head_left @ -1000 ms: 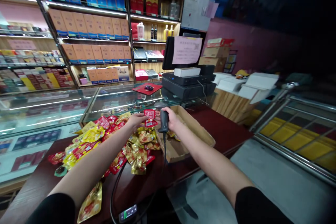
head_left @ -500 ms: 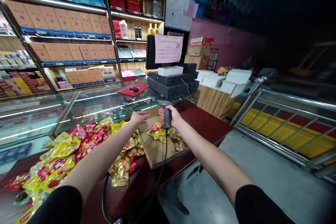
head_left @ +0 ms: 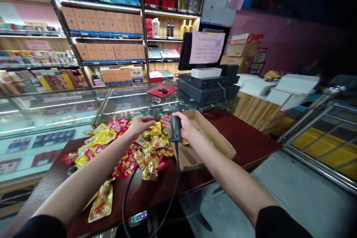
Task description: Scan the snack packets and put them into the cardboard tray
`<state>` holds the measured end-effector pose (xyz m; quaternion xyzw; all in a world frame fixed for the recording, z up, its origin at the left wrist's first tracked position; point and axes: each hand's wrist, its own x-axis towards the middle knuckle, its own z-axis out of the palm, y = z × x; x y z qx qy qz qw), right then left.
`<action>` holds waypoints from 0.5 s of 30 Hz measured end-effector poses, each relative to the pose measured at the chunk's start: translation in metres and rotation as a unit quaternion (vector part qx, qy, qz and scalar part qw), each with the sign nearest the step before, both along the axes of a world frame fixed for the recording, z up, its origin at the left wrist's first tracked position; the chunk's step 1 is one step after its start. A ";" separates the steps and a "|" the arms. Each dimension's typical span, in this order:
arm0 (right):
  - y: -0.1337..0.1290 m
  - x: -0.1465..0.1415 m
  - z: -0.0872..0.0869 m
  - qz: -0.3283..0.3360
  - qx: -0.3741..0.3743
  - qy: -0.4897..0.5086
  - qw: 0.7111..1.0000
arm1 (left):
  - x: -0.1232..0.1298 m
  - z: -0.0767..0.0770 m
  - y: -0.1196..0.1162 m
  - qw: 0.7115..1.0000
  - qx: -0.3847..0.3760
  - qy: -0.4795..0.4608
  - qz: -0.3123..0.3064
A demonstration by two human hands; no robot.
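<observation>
Right hand (head_left: 186,126) wrapped tight round a black corded barcode scanner (head_left: 175,128), left hand (head_left: 141,125) spread open and empty above red-and-gold foil snack packets (head_left: 142,154) heaped beside a brown cardboard box (head_left: 195,152) on the tabletop (head_left: 245,152).

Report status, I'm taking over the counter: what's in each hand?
Left hand open, empty, above red-and-yellow foil snack packets. Right hand gripping black corded barcode scanner. Its black cable running over the dark red counter, beside an open cardboard box.
</observation>
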<state>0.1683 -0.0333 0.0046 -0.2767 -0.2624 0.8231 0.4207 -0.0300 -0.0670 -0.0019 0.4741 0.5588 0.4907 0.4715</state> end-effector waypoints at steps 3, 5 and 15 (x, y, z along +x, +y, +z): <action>-0.018 -0.036 -0.002 0.043 0.000 -0.010 0.999 | -0.033 -0.004 -0.027 1.000 0.007 0.018 0.023; -0.029 -0.059 -0.006 0.067 0.009 -0.017 0.998 | -0.053 -0.010 -0.045 0.999 0.000 0.014 0.030; -0.074 -0.117 -0.046 0.222 0.074 -0.054 0.971 | -0.121 -0.056 -0.137 0.977 0.012 0.205 0.056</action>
